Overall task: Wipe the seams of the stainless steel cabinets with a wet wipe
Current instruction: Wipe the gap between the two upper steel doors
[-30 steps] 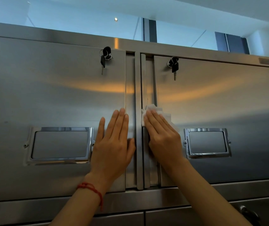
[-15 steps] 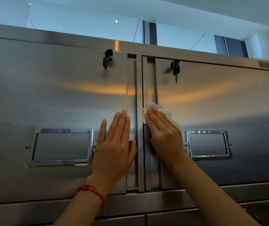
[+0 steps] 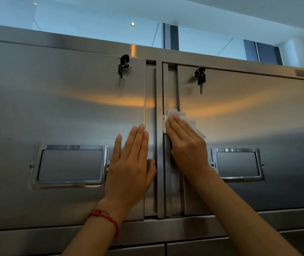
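My right hand (image 3: 188,145) presses the white wet wipe (image 3: 182,118) flat under straight fingers against the vertical seam (image 3: 163,93) between the two steel cabinet doors (keys hang in both locks), while my left hand (image 3: 130,163), its grip wide and holding nothing, rests flat on the left door (image 3: 55,108).

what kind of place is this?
Probably an office or institutional storage room: a bank of brushed stainless steel cabinet doors, each with a key left in its lock and a chrome label-holder frame, under high glass panels.
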The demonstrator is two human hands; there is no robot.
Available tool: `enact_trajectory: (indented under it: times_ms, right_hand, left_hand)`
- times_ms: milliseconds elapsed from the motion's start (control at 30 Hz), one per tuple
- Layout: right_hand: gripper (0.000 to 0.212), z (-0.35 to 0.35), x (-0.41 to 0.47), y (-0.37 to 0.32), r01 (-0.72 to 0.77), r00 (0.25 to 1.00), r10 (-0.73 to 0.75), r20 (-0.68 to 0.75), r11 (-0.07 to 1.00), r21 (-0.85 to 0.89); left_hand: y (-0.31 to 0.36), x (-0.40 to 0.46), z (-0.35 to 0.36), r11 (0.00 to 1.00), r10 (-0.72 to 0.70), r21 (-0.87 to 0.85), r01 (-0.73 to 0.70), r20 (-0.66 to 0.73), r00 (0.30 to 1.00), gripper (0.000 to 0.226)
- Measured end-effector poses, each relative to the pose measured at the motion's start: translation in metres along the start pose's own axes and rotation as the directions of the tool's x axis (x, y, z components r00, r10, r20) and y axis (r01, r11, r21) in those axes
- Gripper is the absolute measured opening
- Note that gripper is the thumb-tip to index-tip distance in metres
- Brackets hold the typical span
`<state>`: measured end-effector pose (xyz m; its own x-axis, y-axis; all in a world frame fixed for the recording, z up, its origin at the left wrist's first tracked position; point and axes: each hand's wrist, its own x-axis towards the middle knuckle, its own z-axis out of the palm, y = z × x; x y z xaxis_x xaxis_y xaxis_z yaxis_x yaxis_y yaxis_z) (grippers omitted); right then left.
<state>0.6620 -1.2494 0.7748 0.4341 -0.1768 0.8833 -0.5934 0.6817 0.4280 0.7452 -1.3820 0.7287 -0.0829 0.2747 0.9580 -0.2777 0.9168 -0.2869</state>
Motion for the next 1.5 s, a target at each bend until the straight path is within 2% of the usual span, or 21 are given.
enact_trajectory:
  times_ms: [533, 1000, 1300, 1500]
  right_hand:
    - [0.043, 0.004, -0.003, -0.005, -0.082, 0.997, 0.082, -0.007, 0.995, 0.058]
    - [0.046, 0.002, 0.004, 0.003, -0.026, 0.999, 0.025, 0.026, 0.999, 0.032]
    - [0.045, 0.007, 0.004, -0.002, -0.086, 0.996, 0.087, -0.025, 0.995, 0.051]
    - [0.045, 0.008, 0.019, 0.005, -0.068, 0.997, 0.069, -0.028, 0.997, 0.037]
  left_hand:
    - [0.000, 0.000, -0.002, 1.000, -0.003, 0.016, 0.003, -0.001, 1.000, 0.058]
    - [0.000, -0.001, -0.001, 1.000, 0.000, 0.012, 0.000, 0.004, 1.000, 0.058]
    - [0.000, 0.000, -0.001, 1.000, -0.003, 0.009, 0.003, -0.007, 1.000, 0.057]
    - [0.000, -0.001, 0.000, 1.000, -0.008, 0.005, 0.008, -0.010, 1.000, 0.057]
